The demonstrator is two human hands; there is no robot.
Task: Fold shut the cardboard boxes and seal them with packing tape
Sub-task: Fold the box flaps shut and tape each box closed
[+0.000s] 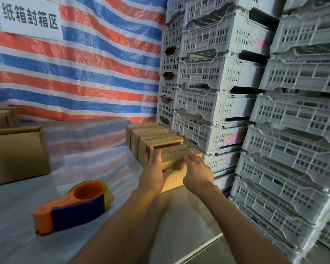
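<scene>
At the far right corner of the bench (181,216), hard against stacked grey plastic crates (227,82): a row of small cardboard boxes (152,133), running from the back edge toward the viewer. Nearest in that row, the front box (172,161), flaps down, caught between both hands. Left hand (153,168) clamped on its left end, fingers wrapped over the top edge, thumb pressed to the near face. Right hand (196,172) laid flat over the top at the right end, fingers straight and together, somewhat blurred. Just behind, a neighbouring box with a dark gap along its top. Near the bench's front left, lying on its side on the striped sheet: an orange and blue tape dispenser (74,208), well apart from the hands. By the left edge, a larger brown carton (15,155). Behind everything, a red, white and blue tarp (84,73) with a white sign (30,18) in Chinese characters.
</scene>
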